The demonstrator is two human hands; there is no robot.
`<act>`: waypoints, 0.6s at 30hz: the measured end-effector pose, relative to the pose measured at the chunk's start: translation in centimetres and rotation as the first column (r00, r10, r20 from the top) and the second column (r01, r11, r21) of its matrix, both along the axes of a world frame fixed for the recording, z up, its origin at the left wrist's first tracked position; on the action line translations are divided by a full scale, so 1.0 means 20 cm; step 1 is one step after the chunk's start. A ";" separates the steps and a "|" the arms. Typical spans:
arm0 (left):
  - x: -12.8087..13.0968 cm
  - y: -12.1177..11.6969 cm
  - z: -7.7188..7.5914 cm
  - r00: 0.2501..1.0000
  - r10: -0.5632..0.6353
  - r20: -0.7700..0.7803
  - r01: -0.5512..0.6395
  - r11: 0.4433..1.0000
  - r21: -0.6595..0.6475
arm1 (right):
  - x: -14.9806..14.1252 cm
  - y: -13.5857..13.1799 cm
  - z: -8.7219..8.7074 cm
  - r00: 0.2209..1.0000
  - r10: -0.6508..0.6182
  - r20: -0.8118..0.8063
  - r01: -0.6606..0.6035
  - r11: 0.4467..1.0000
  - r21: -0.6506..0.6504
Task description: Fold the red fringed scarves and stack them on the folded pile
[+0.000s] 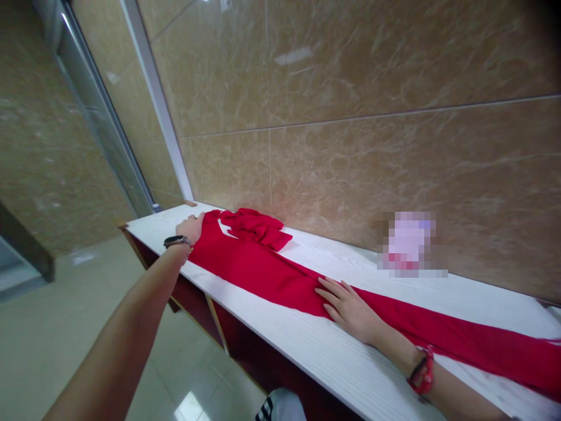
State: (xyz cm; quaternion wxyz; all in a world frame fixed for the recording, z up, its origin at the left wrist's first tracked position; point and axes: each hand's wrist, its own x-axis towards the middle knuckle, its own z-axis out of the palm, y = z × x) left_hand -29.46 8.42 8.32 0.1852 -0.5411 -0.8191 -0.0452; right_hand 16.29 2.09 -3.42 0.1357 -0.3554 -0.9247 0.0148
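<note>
Red trousers (263, 272) lie stretched lengthwise along a white bench top, one long leg running off toward the right edge of the view. At their far left end, my left hand (190, 227) is closed on the edge of the cloth, its fingertips partly hidden. My right hand (346, 307) rests flat with fingers spread on the middle of the trousers, pressing the fabric lightly. Behind the upper part sits a bunched heap of red cloth (258, 228) with a white mark; whether it belongs to the same garment I cannot tell.
The long white bench top (280, 327) runs along a tiled marble-look wall (350, 164), with open compartments (245, 333) below its front edge. A blurred-out pinkish item (408, 242) stands against the wall. A glossy tiled floor (79, 327) lies at left.
</note>
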 end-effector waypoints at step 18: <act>0.68 0.17 -0.43 0.596 -0.801 0.050 0.795 0.582 -0.170 | 0.08 0.02 -0.02 0.952 -0.306 -0.010 0.299 0.920 0.254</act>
